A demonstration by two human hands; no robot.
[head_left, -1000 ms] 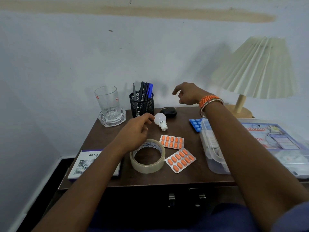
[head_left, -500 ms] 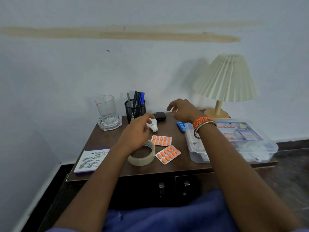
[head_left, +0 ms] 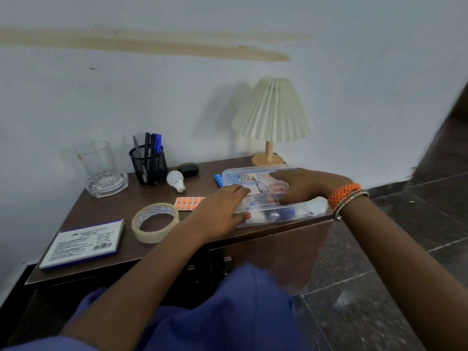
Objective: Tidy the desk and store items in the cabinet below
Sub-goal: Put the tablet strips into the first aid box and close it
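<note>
We lay our left hand (head_left: 217,214) and right hand (head_left: 301,188), fingers flat, on the box (head_left: 263,196); nothing stored yet, the counter (head_left: 106,211) cluttered with tape (head_left: 155,222) and pills (head_left: 188,203).

1. A dark brown desk (head_left: 121,203) is seen, set against the wall.
2. At 10 o'clock a glass (head_left: 97,163) is placed on a glass dish (head_left: 107,184).
3. At 11 o'clock a mesh pen holder (head_left: 150,168) is set; a bulb (head_left: 175,180) and a small black case (head_left: 188,169) are laid beside it.
4. At 1 o'clock a lamp (head_left: 272,115) is stood.
5. At 3 o'clock a clear plastic box (head_left: 263,196) is laid, with a blue blister pack (head_left: 218,180) at its far left corner.
6. At centre an orange blister pack (head_left: 188,203) and a tape roll (head_left: 155,222) are laid.
7. At 8 o'clock a flat white box (head_left: 83,243) is laid.
</note>
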